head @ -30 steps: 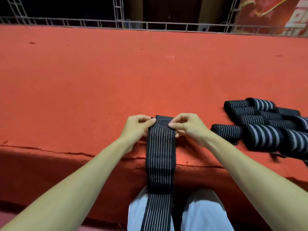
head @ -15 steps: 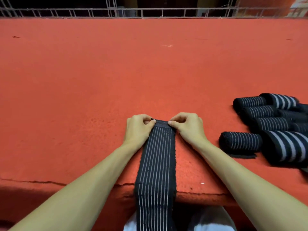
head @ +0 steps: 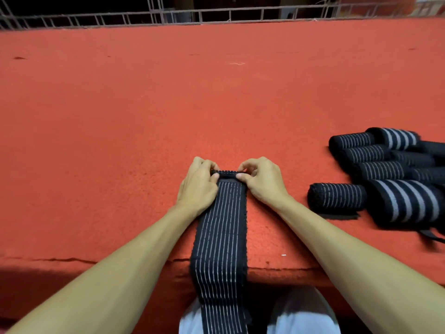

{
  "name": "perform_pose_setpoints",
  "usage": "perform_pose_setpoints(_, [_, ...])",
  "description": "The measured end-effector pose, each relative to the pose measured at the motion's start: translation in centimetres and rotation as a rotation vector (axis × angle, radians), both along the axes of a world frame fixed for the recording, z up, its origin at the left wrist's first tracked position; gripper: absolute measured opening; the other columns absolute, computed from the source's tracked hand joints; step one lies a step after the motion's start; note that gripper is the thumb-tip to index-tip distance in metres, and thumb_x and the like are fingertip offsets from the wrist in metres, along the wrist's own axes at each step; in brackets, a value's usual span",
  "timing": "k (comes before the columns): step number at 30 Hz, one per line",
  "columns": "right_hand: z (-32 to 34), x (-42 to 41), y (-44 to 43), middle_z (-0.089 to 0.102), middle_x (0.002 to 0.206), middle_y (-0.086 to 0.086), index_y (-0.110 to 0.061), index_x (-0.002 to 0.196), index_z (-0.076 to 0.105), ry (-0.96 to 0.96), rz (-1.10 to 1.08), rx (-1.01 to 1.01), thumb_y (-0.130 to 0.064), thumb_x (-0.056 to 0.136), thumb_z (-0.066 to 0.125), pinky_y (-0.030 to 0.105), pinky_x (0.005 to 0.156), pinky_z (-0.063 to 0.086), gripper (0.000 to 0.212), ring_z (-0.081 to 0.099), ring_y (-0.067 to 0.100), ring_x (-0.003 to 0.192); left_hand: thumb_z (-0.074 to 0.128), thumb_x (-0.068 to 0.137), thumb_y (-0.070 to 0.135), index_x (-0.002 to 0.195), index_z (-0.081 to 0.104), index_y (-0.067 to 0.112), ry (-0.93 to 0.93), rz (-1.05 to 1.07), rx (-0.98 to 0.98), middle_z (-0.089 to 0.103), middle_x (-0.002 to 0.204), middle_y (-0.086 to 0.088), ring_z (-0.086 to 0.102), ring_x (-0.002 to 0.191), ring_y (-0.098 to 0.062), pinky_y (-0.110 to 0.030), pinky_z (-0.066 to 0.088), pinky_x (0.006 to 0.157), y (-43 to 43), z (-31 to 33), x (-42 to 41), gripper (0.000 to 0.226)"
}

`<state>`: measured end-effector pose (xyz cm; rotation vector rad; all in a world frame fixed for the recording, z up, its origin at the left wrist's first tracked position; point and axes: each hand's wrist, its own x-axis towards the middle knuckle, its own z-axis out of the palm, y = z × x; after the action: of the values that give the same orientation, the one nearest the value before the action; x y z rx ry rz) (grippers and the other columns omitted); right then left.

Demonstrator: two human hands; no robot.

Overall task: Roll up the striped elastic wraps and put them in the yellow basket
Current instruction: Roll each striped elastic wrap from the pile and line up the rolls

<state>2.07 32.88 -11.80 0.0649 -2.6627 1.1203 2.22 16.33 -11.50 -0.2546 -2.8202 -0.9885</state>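
A black elastic wrap with thin white stripes lies flat on the red carpeted platform and hangs over the front edge onto my lap. Its far end is folded over into a small tight roll. My left hand pinches the left side of that roll, my right hand pinches the right side. Several rolled striped wraps lie piled at the right, one roll nearest my right wrist. No yellow basket is in view.
The platform's front edge runs just below my forearms, with a crack on the left. A metal truss railing lines the far edge. My knees in light trousers show under the hanging wrap.
The wrap's far end, flat a second ago, is now curled into a first small roll under my fingertips. The view has tilted down and closer.
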Motion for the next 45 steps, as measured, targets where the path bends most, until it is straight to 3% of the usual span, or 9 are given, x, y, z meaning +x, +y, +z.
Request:
perform_pose_setpoints(6, [4.4, 2.5, 0.5, 0.064, 0.067, -0.014, -0.027, 0.073, 0.064, 0.033, 0.110, -0.104, -0.014, 0.084, 0.071, 0.010, 0.060, 0.039, 0.018, 0.057, 0.000, 0.063, 0.044, 0.101, 0.023, 0.103, 0.049, 0.023, -0.057, -0.171, 0.213, 0.060, 0.091, 0.003, 0.053, 0.079, -0.012, -0.030, 0.040, 0.072, -0.6, 4.9, 4.1, 0.005])
perform_pose_setpoints(11, [10.3, 6.0, 1.8, 0.063, 0.069, -0.008, -0.018, 0.084, 0.067, 0.050, 0.300, -0.148, -0.007, 0.089, 0.064, 0.023, 0.065, 0.044, 0.012, 0.055, 0.002, 0.060, 0.054, 0.099, 0.022, 0.109, 0.065, 0.017, 0.089, -0.260, 0.124, 0.067, 0.100, 0.006, 0.060, 0.093, -0.010, -0.026, 0.046, 0.083, -0.6, 10.4, 7.2, 0.016])
perform_pose_setpoints(19, [17.9, 12.6, 5.5, 0.057, 0.073, 0.009, 0.000, 0.093, 0.064, -0.360, 0.735, -0.541, -0.012, 0.087, 0.065, 0.022, 0.052, 0.048, 0.013, 0.051, 0.014, 0.056, 0.053, 0.098, 0.018, 0.096, 0.062, 0.011, -0.325, -0.487, 0.650, 0.061, 0.075, 0.000, 0.058, 0.061, -0.007, -0.017, 0.047, 0.053, 0.0, 16.3, 13.9, 0.012])
perform_pose_setpoints(22, [18.5, 12.8, 5.5, 0.053, 0.063, 0.002, -0.006, 0.085, 0.060, -0.256, 0.681, -0.685, -0.023, 0.086, 0.069, 0.020, 0.046, 0.043, 0.020, 0.048, 0.010, 0.051, 0.051, 0.099, 0.017, 0.100, 0.061, 0.010, -0.302, -0.476, 0.793, 0.062, 0.075, 0.002, 0.058, 0.055, -0.004, -0.016, 0.046, 0.047, 1.1, 16.9, 14.3, 0.012])
perform_pose_setpoints(27, [12.9, 11.2, 4.1, 0.050, 0.064, 0.006, -0.010, 0.087, 0.061, -0.313, 0.391, -0.553, -0.040, 0.099, 0.050, 0.022, 0.045, 0.037, 0.034, 0.043, 0.015, 0.053, 0.055, 0.099, 0.018, 0.096, 0.061, 0.017, 0.094, -0.383, 0.238, 0.062, 0.084, 0.005, 0.056, 0.072, -0.008, -0.029, 0.047, 0.064, 2.5, 13.2, 11.0, 0.007])
perform_pose_setpoints(29, [10.5, 10.1, 3.2, 0.057, 0.070, 0.005, -0.014, 0.084, 0.064, -0.258, 0.270, -0.623, -0.040, 0.101, 0.046, 0.023, 0.052, 0.039, 0.037, 0.050, 0.014, 0.060, 0.057, 0.097, 0.019, 0.093, 0.061, 0.018, 0.160, -0.365, 0.177, 0.063, 0.084, 0.009, 0.057, 0.078, -0.008, -0.032, 0.047, 0.076, 3.0, 11.4, 9.7, 0.006])
perform_pose_setpoints(34, [7.8, 7.2, 2.4, 0.062, 0.081, 0.013, 0.006, 0.100, 0.067, -0.243, 0.164, -0.679, -0.038, 0.097, 0.056, 0.027, 0.058, 0.040, 0.046, 0.055, 0.020, 0.073, 0.058, 0.096, 0.016, 0.088, 0.059, 0.013, 0.159, -0.284, 0.304, 0.059, 0.075, 0.010, 0.050, 0.068, 0.000, -0.023, 0.041, 0.069, 3.1, 7.1, 6.9, 0.009])
perform_pose_setpoints(38, [5.7, 5.4, 1.9, 0.059, 0.067, 0.004, -0.010, 0.072, 0.059, -0.238, 0.121, -0.767, -0.033, 0.095, 0.061, 0.023, 0.052, 0.040, 0.032, 0.054, 0.011, 0.057, 0.066, 0.090, 0.008, 0.088, 0.065, 0.010, 0.092, -0.188, 0.543, 0.066, 0.080, 0.006, 0.057, 0.068, 0.008, -0.012, 0.044, 0.070, 3.3, 4.5, 4.6, 0.003])
perform_pose_setpoints(45, [1.8, 4.0, 1.5, 0.067, 0.076, 0.005, -0.008, 0.086, 0.063, -0.227, 0.122, -1.093, -0.023, 0.092, 0.064, 0.028, 0.065, 0.052, 0.016, 0.061, 0.013, 0.067, 0.064, 0.092, 0.019, 0.088, 0.065, 0.012, -0.024, -0.034, 0.929, 0.067, 0.081, 0.004, 0.061, 0.070, 0.004, -0.014, 0.047, 0.069, 5.3, 1.5, 2.5, 0.008])
